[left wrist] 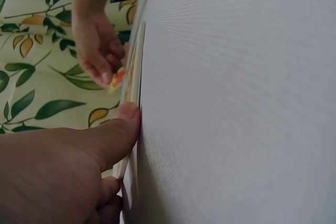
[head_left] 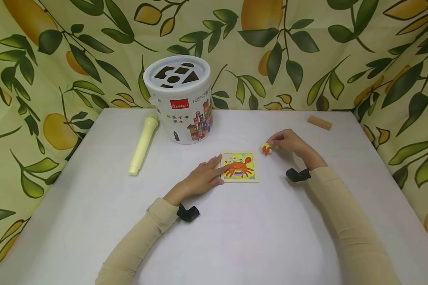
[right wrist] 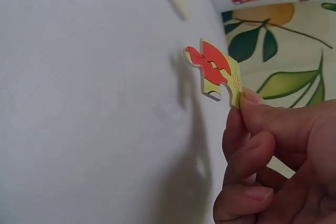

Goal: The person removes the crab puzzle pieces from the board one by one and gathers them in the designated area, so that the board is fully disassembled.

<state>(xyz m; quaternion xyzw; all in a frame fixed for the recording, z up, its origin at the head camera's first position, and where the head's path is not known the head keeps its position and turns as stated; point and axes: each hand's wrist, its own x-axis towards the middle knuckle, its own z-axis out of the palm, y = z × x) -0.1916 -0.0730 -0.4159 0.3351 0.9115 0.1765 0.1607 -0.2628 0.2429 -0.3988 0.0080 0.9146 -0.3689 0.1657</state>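
A small square jigsaw puzzle with a red crab on yellow lies on the table, a bare pale patch at its upper left corner. My left hand rests at its left side, fingers spread and fairly straight, one reaching over the picture. In the left wrist view the thumb presses along the board's edge. To the right of the board, my right hand pinches a red and yellow puzzle piece between thumb and fingertips. The right wrist view shows this piece raised above the table, tilted, its shadow beside it.
A white lidded bucket with shape cutouts stands behind the board. Left of it lies a pale yellow tube. A wooden block lies at the back right. Leaf-patterned cloth hangs behind the white table.
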